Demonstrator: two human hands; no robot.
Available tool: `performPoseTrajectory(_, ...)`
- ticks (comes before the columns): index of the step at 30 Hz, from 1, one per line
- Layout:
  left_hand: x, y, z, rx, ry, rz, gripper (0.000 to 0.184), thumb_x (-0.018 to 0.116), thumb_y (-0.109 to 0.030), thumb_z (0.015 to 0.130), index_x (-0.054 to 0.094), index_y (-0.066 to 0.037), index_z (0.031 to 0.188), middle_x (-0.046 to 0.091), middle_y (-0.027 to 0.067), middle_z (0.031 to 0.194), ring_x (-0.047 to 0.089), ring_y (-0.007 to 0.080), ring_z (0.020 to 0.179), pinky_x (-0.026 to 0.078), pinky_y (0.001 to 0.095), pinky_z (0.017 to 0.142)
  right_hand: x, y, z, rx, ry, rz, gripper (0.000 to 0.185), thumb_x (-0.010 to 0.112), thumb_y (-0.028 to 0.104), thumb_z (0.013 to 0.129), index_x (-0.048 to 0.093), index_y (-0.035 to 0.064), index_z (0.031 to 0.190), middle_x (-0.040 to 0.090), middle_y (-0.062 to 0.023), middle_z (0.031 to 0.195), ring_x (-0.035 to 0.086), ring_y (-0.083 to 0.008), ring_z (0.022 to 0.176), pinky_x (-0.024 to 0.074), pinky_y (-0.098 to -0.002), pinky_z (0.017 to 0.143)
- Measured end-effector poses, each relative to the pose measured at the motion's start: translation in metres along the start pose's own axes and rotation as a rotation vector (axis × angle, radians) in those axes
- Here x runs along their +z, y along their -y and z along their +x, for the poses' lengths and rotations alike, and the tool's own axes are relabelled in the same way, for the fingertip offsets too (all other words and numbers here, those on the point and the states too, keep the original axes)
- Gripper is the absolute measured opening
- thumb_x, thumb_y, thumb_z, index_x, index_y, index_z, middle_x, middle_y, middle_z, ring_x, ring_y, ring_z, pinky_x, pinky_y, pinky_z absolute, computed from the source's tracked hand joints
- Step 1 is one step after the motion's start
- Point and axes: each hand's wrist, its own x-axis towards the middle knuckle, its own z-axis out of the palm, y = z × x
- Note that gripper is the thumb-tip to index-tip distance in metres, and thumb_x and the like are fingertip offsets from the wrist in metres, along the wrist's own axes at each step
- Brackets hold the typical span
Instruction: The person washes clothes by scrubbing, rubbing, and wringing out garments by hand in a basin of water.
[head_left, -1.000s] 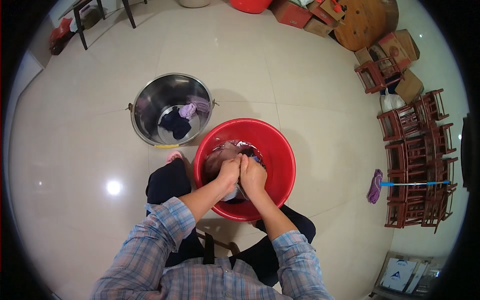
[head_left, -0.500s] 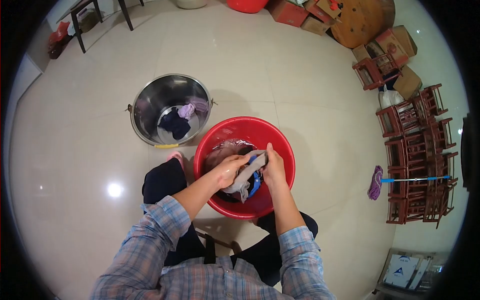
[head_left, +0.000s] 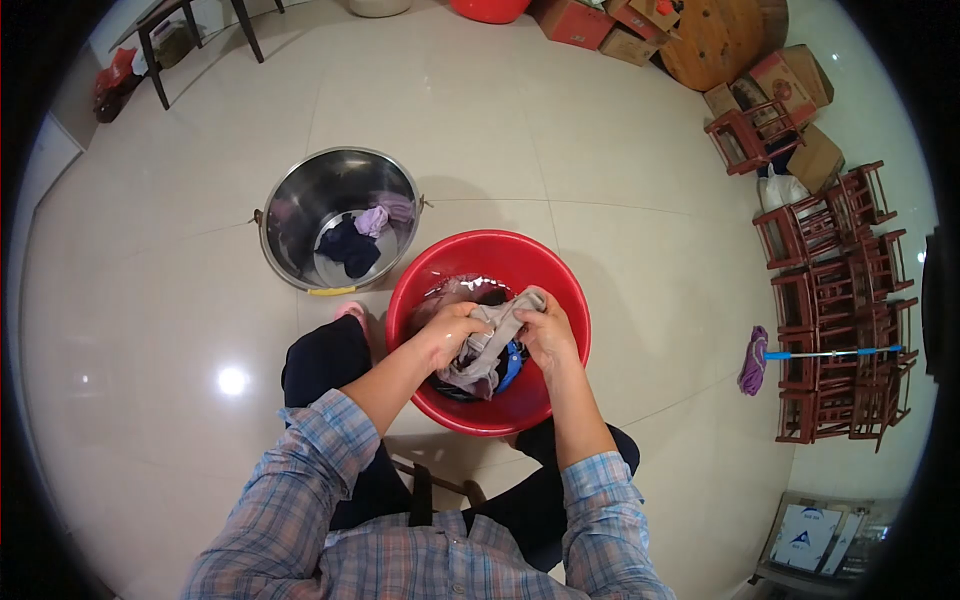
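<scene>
A wet grey-beige piece of clothing (head_left: pixel 492 340) is stretched between my hands over a red plastic basin (head_left: pixel 560 280). My left hand (head_left: pixel 452 333) grips its left side, fingers closed. At its upper right, my right hand (head_left: pixel 546 333) pinches the edge of the cloth. Below it in the basin lie a blue item (head_left: pixel 513 366) and dark clothes, partly hidden, with water showing at the back. A metal bucket (head_left: pixel 290 200) stands beyond to the left, holding a dark navy cloth (head_left: pixel 349 246) and a lilac cloth (head_left: pixel 372 221).
Stacked reddish wooden stools (head_left: pixel 810 310) line the right wall, with a purple mop (head_left: pixel 753 360) against them. Cardboard boxes (head_left: pixel 577 24) and a round wooden tabletop (head_left: pixel 712 45) are at the back right. A dark-legged chair (head_left: pixel 150 50) stands at the back left.
The grey-beige cloth is spread wider and covers more of the blue item. My right hand has turned and shifted slightly down and right; my left hand moved slightly left.
</scene>
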Motion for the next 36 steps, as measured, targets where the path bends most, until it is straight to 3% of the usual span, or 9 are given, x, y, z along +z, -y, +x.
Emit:
performPoseTrajectory(3, -0.002, -0.002, 0.001, 0.009, -0.010, 0.034, 0.024, 0.055, 0.000, 0.075, 0.055, 0.000, 0.099, 0.062, 0.0082, 0.089, 0.059, 0.0144, 0.077, 0.046, 0.0256, 0.071, 0.006, 0.015, -0.007, -0.037, -0.109, 0.018, 0.053, 0.047, -0.012, 0.070, 0.038, 0.0025, 0.121, 0.051, -0.0109, 0.102, 0.056, -0.0224, 0.087, 0.0463, -0.0331, 0.077)
performPoseTrajectory(4, -0.001, -0.004, 0.001, 0.029, -0.020, 0.123, 0.024, 0.055, 0.001, 0.075, 0.055, 0.001, 0.099, 0.062, 0.0081, 0.088, 0.059, 0.0142, 0.075, 0.046, 0.0253, 0.070, -0.001, 0.011, -0.001, -0.053, -0.104, -0.015, 0.060, 0.048, -0.013, 0.069, 0.036, 0.0039, 0.125, 0.050, -0.0104, 0.104, 0.054, -0.0228, 0.091, 0.0471, -0.0338, 0.071)
performPoseTrajectory(7, 0.001, -0.005, 0.000, 0.060, -0.051, 0.263, 0.024, 0.054, 0.002, 0.074, 0.055, 0.001, 0.098, 0.063, 0.0075, 0.085, 0.059, 0.0135, 0.071, 0.046, 0.0245, 0.068, -0.009, 0.004, 0.007, -0.053, -0.154, -0.203, 0.058, 0.048, -0.013, 0.069, 0.037, 0.0029, 0.124, 0.051, -0.0120, 0.105, 0.055, -0.0238, 0.090, 0.0476, -0.0332, 0.073)
performPoseTrajectory(11, 0.006, -0.001, -0.001, 0.135, -0.150, 0.510, 0.025, 0.054, 0.003, 0.074, 0.055, 0.000, 0.099, 0.061, 0.0059, 0.084, 0.057, 0.0117, 0.073, 0.045, 0.0231, 0.068, -0.007, 0.006, 0.001, -0.022, -0.157, -0.026, 0.055, 0.046, -0.013, 0.070, 0.038, 0.0020, 0.122, 0.052, -0.0119, 0.103, 0.056, -0.0233, 0.089, 0.0482, -0.0333, 0.072)
performPoseTrajectory(19, -0.002, 0.017, 0.013, 0.215, -0.120, 0.510, 0.028, 0.056, 0.003, 0.074, 0.052, -0.002, 0.101, 0.059, 0.0043, 0.086, 0.056, 0.0104, 0.079, 0.043, 0.0229, 0.072, -0.007, 0.015, -0.008, 0.115, 0.044, 0.192, 0.054, 0.044, -0.013, 0.072, 0.037, 0.0033, 0.123, 0.052, -0.0133, 0.106, 0.058, -0.0229, 0.086, 0.0509, -0.0306, 0.062)
performPoseTrajectory(24, -0.003, 0.017, 0.013, 0.234, -0.148, 0.461, 0.026, 0.058, 0.001, 0.076, 0.053, -0.003, 0.101, 0.059, 0.0039, 0.084, 0.056, 0.0113, 0.079, 0.044, 0.0240, 0.072, -0.006, 0.022, -0.012, 0.087, -0.010, 0.034, 0.063, 0.043, -0.013, 0.071, 0.031, 0.0033, 0.130, 0.051, -0.0118, 0.109, 0.057, -0.0230, 0.089, 0.0498, -0.0326, 0.065)
performPoseTrajectory(30, -0.008, 0.031, 0.019, 0.528, -0.369, 0.757, 0.025, 0.057, 0.002, 0.076, 0.055, -0.002, 0.100, 0.060, 0.0049, 0.087, 0.056, 0.0116, 0.082, 0.044, 0.0247, 0.073, 0.005, 0.022, -0.017, 0.033, -0.017, -0.048, 0.070, 0.044, -0.014, 0.068, 0.025, 0.0028, 0.134, 0.047, -0.0135, 0.117, 0.054, -0.0235, 0.097, 0.0489, -0.0314, 0.070)
performPoseTrajectory(33, 0.003, 0.023, 0.006, 0.446, -0.243, 0.758, 0.026, 0.056, -0.003, 0.078, 0.054, -0.002, 0.104, 0.060, 0.0052, 0.093, 0.055, 0.0119, 0.086, 0.043, 0.0255, 0.078, 0.002, 0.017, -0.013, 0.006, -0.020, -0.025, 0.073, 0.045, -0.015, 0.068, 0.022, 0.0032, 0.135, 0.038, -0.0140, 0.126, 0.051, -0.0254, 0.103, 0.0483, -0.0335, 0.073)
performPoseTrajectory(36, 0.007, 0.011, 0.000, 0.069, 0.018, 0.217, 0.040, 0.058, -0.024, 0.080, 0.050, -0.004, 0.113, 0.057, 0.0067, 0.103, 0.052, 0.0138, 0.095, 0.038, 0.0277, 0.086, -0.004, 0.012, -0.007, -0.026, -0.018, 0.041, 0.075, 0.046, -0.016, 0.068, 0.021, 0.0038, 0.136, 0.030, -0.0144, 0.132, 0.049, -0.0272, 0.107, 0.0482, -0.0346, 0.075)
